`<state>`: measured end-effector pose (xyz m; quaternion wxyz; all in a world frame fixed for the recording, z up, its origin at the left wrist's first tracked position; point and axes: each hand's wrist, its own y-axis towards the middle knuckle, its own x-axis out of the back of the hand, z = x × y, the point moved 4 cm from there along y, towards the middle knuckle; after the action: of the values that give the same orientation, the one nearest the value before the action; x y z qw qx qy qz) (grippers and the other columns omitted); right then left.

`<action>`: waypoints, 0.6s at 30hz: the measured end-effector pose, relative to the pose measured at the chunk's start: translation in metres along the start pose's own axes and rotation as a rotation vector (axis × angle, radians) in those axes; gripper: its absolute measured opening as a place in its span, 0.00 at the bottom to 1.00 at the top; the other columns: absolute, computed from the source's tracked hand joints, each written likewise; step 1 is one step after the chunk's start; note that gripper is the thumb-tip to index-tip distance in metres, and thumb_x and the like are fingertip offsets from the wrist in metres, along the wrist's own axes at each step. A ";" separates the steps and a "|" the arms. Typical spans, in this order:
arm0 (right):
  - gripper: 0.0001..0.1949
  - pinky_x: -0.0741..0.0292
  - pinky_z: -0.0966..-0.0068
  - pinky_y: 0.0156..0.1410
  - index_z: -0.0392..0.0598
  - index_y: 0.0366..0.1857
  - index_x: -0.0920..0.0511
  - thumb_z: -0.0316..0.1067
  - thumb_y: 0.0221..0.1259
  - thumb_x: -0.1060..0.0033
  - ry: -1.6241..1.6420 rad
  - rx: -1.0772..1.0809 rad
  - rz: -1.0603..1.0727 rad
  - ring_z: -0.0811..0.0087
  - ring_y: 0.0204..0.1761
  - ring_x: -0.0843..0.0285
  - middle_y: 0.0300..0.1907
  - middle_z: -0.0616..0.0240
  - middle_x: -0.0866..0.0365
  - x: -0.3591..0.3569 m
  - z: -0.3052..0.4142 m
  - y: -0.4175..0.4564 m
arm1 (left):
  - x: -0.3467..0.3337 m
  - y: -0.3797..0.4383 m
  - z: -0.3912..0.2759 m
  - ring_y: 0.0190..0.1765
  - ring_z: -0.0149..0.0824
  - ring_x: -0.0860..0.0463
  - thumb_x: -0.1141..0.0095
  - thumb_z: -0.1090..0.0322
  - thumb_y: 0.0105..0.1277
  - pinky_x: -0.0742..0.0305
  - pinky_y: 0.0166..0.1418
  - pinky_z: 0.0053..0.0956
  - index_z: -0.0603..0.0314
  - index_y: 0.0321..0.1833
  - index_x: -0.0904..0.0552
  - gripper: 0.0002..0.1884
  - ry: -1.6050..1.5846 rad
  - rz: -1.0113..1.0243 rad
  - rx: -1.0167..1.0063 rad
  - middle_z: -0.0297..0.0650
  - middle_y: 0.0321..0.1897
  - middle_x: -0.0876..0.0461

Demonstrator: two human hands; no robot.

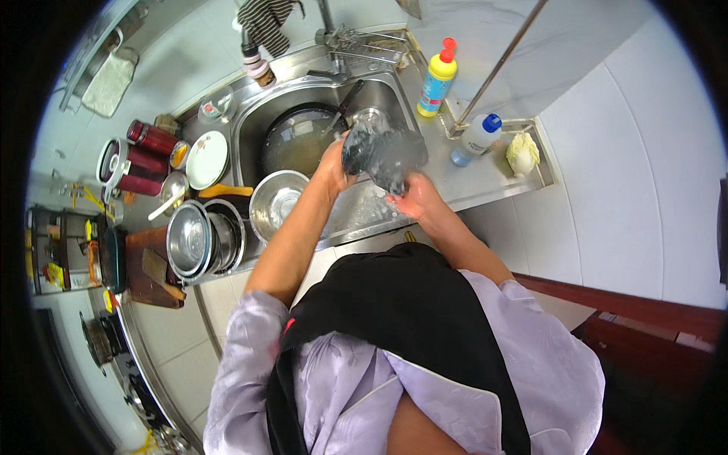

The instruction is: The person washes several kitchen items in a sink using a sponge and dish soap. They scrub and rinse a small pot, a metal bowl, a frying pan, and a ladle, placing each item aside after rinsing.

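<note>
Above the front edge of a steel sink (242, 108), both hands hold a wet, dark grey, limp thing (381, 153). It is blurred; whether it is cloth or thin plastic cannot be told. My left hand (335, 165) grips its left end, with some fingers hidden behind it. At the lower right end, my right hand (418, 196) has its fingers against the dark material. A large dark-rimmed pan (293, 139) with cloudy water sits in the sink, a dark handle (350, 96) slanting out of it. Beside my left forearm stands a steel bowl (277, 205).
Stacked steel bowls (190, 239), a white plate (207, 159) and a wooden spatula (227, 191) crowd the left counter. Farther left, a cleaver (159, 270) lies on a cutting board (139, 242). A yellow bottle (438, 82), blue-capped bottle (475, 142) and cabbage (522, 153) stand right.
</note>
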<state>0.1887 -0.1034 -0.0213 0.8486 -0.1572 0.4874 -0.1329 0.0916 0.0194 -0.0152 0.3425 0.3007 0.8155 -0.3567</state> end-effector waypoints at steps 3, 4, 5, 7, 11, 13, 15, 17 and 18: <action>0.08 0.27 0.66 0.22 0.40 0.37 0.25 0.27 0.56 0.53 -0.021 0.058 -0.210 0.64 0.21 0.26 0.29 0.58 0.22 -0.014 0.007 -0.006 | -0.027 -0.033 -0.007 0.39 0.33 0.20 0.52 0.60 0.69 0.26 0.47 0.26 0.64 0.46 0.22 0.14 -0.022 -0.033 -0.208 0.36 0.41 0.19; 0.08 0.27 0.67 0.22 0.40 0.38 0.25 0.27 0.55 0.53 -0.053 0.071 -0.237 0.64 0.22 0.26 0.29 0.58 0.22 -0.014 0.009 -0.008 | -0.023 -0.032 -0.006 0.39 0.32 0.20 0.50 0.58 0.68 0.28 0.50 0.25 0.65 0.46 0.22 0.16 0.107 -0.092 -0.276 0.36 0.41 0.19; 0.08 0.27 0.67 0.21 0.39 0.38 0.25 0.27 0.55 0.53 -0.083 0.085 -0.266 0.64 0.22 0.26 0.28 0.57 0.22 -0.012 0.011 -0.011 | -0.015 -0.032 -0.002 0.40 0.32 0.20 0.50 0.58 0.68 0.28 0.49 0.25 0.66 0.47 0.22 0.16 0.232 -0.139 -0.298 0.36 0.41 0.19; 0.15 0.23 0.66 0.20 0.37 0.44 0.27 0.23 0.49 0.50 -0.251 0.028 -0.126 0.62 0.27 0.21 0.33 0.56 0.22 -0.012 0.010 -0.012 | -0.008 -0.036 0.000 0.40 0.32 0.20 0.49 0.56 0.67 0.28 0.49 0.25 0.67 0.47 0.22 0.18 0.483 -0.234 -0.357 0.36 0.40 0.19; 0.22 0.20 0.66 0.20 0.40 0.52 0.31 0.21 0.47 0.49 -0.526 0.057 -0.197 0.61 0.30 0.20 0.40 0.54 0.23 -0.019 0.018 -0.027 | -0.009 -0.034 0.016 0.40 0.32 0.20 0.44 0.59 0.64 0.26 0.47 0.25 0.68 0.42 0.20 0.15 0.094 -0.021 0.053 0.40 0.38 0.18; 0.24 0.20 0.67 0.19 0.40 0.54 0.32 0.21 0.46 0.49 -0.646 0.070 -0.208 0.60 0.31 0.20 0.41 0.53 0.23 -0.018 0.023 -0.030 | -0.006 -0.028 0.021 0.34 0.32 0.20 0.40 0.60 0.61 0.25 0.41 0.26 0.65 0.35 0.19 0.13 0.164 -0.096 0.063 0.40 0.33 0.18; 0.26 0.20 0.68 0.19 0.39 0.56 0.33 0.21 0.46 0.49 -0.742 0.086 -0.209 0.59 0.31 0.20 0.42 0.52 0.24 -0.013 0.028 -0.036 | 0.016 -0.009 0.035 0.29 0.32 0.20 0.38 0.59 0.59 0.25 0.35 0.26 0.63 0.31 0.19 0.13 0.300 -0.250 0.009 0.39 0.29 0.18; 0.26 0.20 0.68 0.19 0.38 0.56 0.33 0.21 0.47 0.49 -0.828 0.104 -0.314 0.60 0.29 0.20 0.41 0.52 0.23 -0.007 0.036 -0.043 | 0.016 0.003 0.049 0.20 0.29 0.26 0.32 0.61 0.53 0.31 0.26 0.26 0.59 0.21 0.22 0.13 0.300 -0.416 -0.129 0.36 0.19 0.22; 0.26 0.20 0.68 0.19 0.38 0.56 0.33 0.21 0.47 0.48 -0.876 0.114 -0.358 0.60 0.29 0.20 0.41 0.52 0.23 -0.006 0.042 -0.047 | 0.027 0.015 0.058 0.20 0.29 0.28 0.32 0.61 0.53 0.32 0.25 0.27 0.59 0.18 0.24 0.15 0.331 -0.432 -0.179 0.35 0.18 0.23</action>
<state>0.2184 -0.1379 0.0220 0.9453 -0.2331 0.0408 -0.2245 0.1068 -0.0105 -0.0714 0.1459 0.1428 0.9338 -0.2938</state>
